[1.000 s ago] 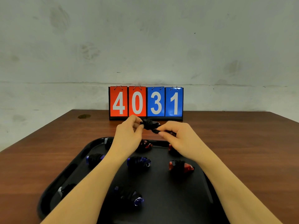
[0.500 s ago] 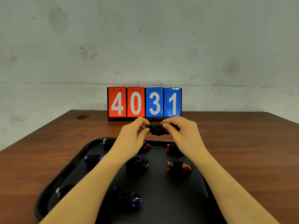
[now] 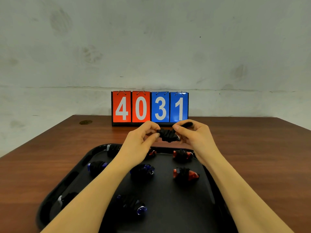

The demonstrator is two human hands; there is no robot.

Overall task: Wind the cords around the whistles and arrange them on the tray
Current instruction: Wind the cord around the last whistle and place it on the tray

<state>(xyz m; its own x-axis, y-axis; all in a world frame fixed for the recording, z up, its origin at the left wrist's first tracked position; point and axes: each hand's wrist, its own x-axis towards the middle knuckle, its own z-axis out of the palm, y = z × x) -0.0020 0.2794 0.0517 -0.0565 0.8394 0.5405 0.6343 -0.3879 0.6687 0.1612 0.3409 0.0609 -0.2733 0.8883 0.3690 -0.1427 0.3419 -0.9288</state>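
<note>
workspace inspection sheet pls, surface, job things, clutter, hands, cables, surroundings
surface: brown wooden table; a black tray lies on it, near the person.
job's things: one whistle wound in black cord held above the tray's far edge; eight wound whistles lie on the tray, among them a red one and a blue one; the far ones are partly hidden by the arms.
clutter: a small round dark mark or disc at the table's far left; which, cannot tell.
grip: left hand pinches the held whistle's left end; right hand pinches its right end and the cord's loose end.
cables: nothing seen.
surroundings: flip scoreboard reading 4031; stained pale wall behind.
</note>
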